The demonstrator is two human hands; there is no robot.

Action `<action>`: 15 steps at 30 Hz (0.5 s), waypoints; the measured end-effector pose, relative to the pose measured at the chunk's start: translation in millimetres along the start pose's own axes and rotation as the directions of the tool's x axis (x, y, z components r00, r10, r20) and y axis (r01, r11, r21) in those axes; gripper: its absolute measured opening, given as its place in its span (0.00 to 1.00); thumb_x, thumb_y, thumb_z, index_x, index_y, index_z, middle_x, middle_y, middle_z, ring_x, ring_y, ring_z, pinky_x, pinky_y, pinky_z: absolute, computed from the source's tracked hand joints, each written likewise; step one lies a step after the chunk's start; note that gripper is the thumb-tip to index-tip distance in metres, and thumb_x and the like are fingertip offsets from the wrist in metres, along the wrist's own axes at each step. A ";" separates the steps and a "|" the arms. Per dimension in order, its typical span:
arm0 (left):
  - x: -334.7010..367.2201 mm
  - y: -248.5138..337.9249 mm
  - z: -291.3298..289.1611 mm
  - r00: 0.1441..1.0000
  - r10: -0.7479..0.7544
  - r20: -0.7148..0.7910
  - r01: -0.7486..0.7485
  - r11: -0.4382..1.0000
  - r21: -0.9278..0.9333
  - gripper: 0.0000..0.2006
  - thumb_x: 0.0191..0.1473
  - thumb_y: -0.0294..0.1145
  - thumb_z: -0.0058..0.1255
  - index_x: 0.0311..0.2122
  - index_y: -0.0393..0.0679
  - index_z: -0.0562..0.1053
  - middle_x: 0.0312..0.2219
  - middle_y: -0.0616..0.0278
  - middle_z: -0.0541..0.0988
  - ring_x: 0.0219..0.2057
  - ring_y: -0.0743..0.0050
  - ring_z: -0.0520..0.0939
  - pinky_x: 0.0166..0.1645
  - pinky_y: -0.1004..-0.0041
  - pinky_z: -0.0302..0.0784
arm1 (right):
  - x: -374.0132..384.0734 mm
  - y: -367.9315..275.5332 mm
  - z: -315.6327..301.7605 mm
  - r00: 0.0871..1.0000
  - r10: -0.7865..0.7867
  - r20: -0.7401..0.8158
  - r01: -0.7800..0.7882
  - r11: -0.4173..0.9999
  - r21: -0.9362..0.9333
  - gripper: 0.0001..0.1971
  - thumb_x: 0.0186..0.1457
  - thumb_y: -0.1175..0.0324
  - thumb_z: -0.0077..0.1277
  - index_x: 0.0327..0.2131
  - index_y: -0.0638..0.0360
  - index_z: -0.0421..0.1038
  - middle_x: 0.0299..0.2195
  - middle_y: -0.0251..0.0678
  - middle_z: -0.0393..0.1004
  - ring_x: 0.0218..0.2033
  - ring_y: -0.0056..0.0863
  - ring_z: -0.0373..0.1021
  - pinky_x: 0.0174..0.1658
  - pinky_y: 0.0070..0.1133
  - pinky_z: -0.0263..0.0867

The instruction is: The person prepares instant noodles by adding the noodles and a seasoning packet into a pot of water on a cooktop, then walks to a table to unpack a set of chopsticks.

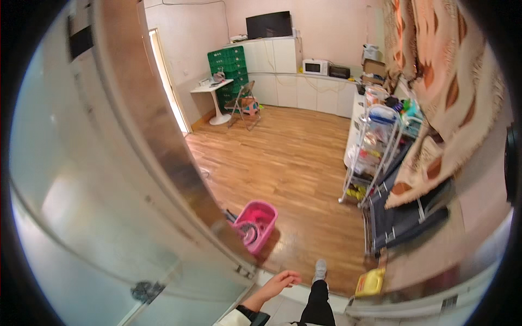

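Observation:
My left hand [280, 285] reaches in from the lower edge, out of a white sleeve with a dark cuff. Its fingers are loosely bent and point right, with nothing held in them. Beyond it, apart from the hand, a pink mop bucket [266, 211] with a round spinner basket stands on the wooden floor. My leg in black trousers [318, 304] and a light grey shoe [321, 268] step across the doorway sill [293, 292]. My right hand is out of view.
A frosted glass door [81, 217] fills the left side. A yellow jug [370, 282] stands right of my foot. Along the right are a dark folded lounger [389, 217], a white rolling rack [375, 146] and a curtain [451, 98]. Further back are a folding chair [243, 106] and green crates [234, 57].

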State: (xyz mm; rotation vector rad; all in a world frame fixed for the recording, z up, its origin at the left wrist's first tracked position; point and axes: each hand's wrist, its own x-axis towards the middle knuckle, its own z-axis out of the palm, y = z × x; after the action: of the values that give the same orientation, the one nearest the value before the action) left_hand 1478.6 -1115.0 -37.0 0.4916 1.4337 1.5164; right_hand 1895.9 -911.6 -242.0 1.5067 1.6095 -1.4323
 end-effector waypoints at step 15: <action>198.1 145.6 -147.6 0.719 -0.078 -0.691 0.062 0.997 -0.047 0.10 0.54 0.29 0.39 0.41 0.39 0.68 0.30 0.66 0.74 0.32 0.81 0.74 0.35 0.82 0.69 | 280.3 -690.1 -272.3 0.556 -0.822 -0.120 0.580 0.487 -0.653 0.11 0.47 0.65 0.41 0.31 0.60 0.68 0.26 0.49 0.70 0.29 0.46 0.68 0.31 0.33 0.64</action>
State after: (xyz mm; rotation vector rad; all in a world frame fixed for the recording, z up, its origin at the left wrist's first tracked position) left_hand 1215.3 -1008.3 1.6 -0.1964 1.9714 1.7394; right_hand 1263.8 -438.5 -167.0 0.7921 2.8861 -0.8072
